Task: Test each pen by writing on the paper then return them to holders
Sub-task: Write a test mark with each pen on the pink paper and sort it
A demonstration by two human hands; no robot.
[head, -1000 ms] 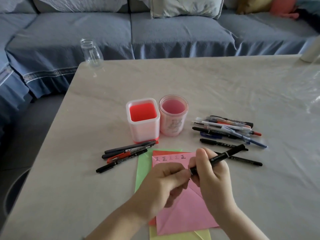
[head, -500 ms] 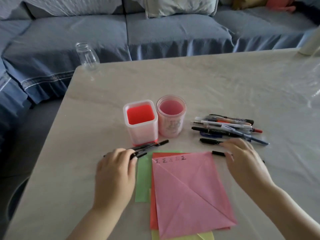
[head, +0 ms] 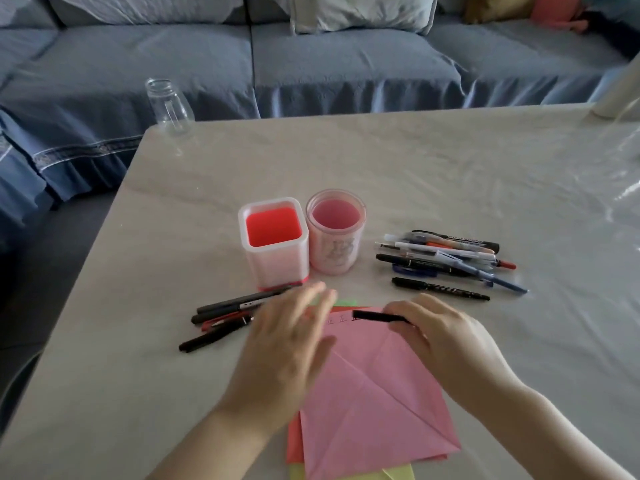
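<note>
Right hand [head: 446, 336] pinched a black pen [head: 374, 316] over pink paper [head: 377, 393]; left hand [head: 289, 341] spread, empty. Pen looked light, stiff; grip mid-barrel.

A clear glass bottle [head: 168, 105] stands at the far left corner of the pale marbled surface [head: 450, 174]. Behind runs a blue sofa [head: 346, 64] bearing a pale cushion [head: 360, 12] and a coral cushion [head: 554, 8]
</note>
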